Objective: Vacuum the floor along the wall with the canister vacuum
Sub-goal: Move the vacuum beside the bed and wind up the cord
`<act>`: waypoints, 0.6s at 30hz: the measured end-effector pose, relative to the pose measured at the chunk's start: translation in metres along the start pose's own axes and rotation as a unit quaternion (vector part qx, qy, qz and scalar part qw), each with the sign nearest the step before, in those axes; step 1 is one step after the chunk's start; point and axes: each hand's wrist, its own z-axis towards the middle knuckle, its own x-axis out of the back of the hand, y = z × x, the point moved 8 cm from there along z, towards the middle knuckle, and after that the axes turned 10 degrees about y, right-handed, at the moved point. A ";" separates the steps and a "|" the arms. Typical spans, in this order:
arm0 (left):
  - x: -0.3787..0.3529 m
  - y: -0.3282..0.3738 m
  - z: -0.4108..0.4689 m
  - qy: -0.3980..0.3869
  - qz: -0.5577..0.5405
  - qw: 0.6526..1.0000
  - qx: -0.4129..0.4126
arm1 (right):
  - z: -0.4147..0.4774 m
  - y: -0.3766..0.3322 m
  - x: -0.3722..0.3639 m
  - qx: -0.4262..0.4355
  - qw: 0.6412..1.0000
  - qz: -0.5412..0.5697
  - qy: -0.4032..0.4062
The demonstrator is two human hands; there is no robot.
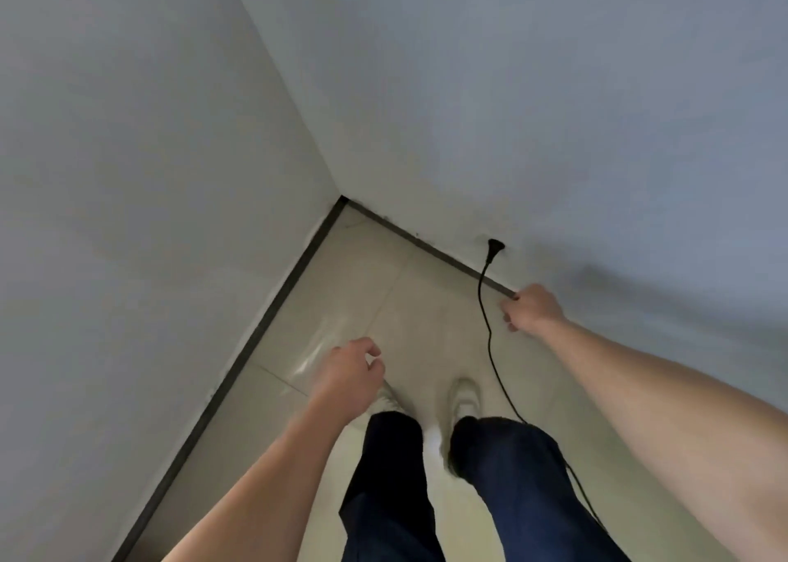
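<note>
Black cord (490, 340) plugged into right wall (554, 135), low, near floor corner. Runs from plug (495, 247) down across floor (362, 284), past right shoe (462, 399), out behind person. Canister vacuum not in view; likely at cord's far end, behind. Right hand (531, 305) just beside cord, wall side, fingers (507, 305) loosely curled, holding nothing. Left hand (347, 374) well apart from cord, loosely curled, empty. Next move probably a turn back along cord.

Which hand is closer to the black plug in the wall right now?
Right. The right hand is just below and right of the plug, beside its cord; the left hand is far off to its lower left.
</note>
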 end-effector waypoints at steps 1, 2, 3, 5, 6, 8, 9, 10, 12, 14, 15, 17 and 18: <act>-0.004 -0.006 0.012 -0.004 0.011 1.000 -0.002 | 0.010 -0.001 -0.011 -0.015 1.000 0.014 0.001; -0.009 -0.012 0.025 -0.010 0.020 1.000 -0.004 | 0.021 -0.002 -0.022 -0.027 0.999 0.027 0.003; -0.015 -0.016 0.036 -0.017 0.026 1.000 -0.005 | 0.033 -0.003 -0.032 -0.036 0.999 0.038 0.007; -0.028 -0.022 0.060 -0.031 0.033 0.999 -0.005 | 0.060 -0.009 -0.047 -0.047 0.997 0.050 0.022; -0.034 -0.024 0.072 -0.033 0.032 0.999 -0.003 | 0.074 -0.014 -0.053 -0.049 0.997 0.056 0.030; -0.047 -0.025 0.092 -0.029 0.021 0.999 -0.001 | 0.102 -0.022 -0.063 -0.057 0.995 0.066 0.044; -0.054 -0.025 0.100 -0.028 0.016 0.999 -0.002 | 0.115 -0.024 -0.067 -0.068 0.994 0.069 0.050; -0.062 -0.025 0.108 -0.030 0.014 0.999 -0.003 | 0.127 -0.024 -0.072 -0.080 0.993 0.069 0.055; -0.076 -0.028 0.119 -0.038 0.012 0.999 0.006 | 0.143 -0.020 -0.083 -0.102 0.991 0.065 0.058; -0.087 -0.030 0.128 -0.043 0.011 0.999 0.016 | 0.152 -0.016 -0.094 -0.114 0.989 0.067 0.063; -0.091 -0.031 0.131 -0.047 0.010 0.999 0.020 | 0.154 -0.014 -0.098 -0.119 0.988 0.071 0.068; -0.099 -0.030 0.135 -0.060 0.007 0.998 0.027 | 0.156 -0.008 -0.106 -0.124 0.985 0.087 0.082; -0.102 -0.029 0.137 -0.066 0.008 0.997 0.030 | 0.156 -0.006 -0.108 -0.125 0.984 0.099 0.084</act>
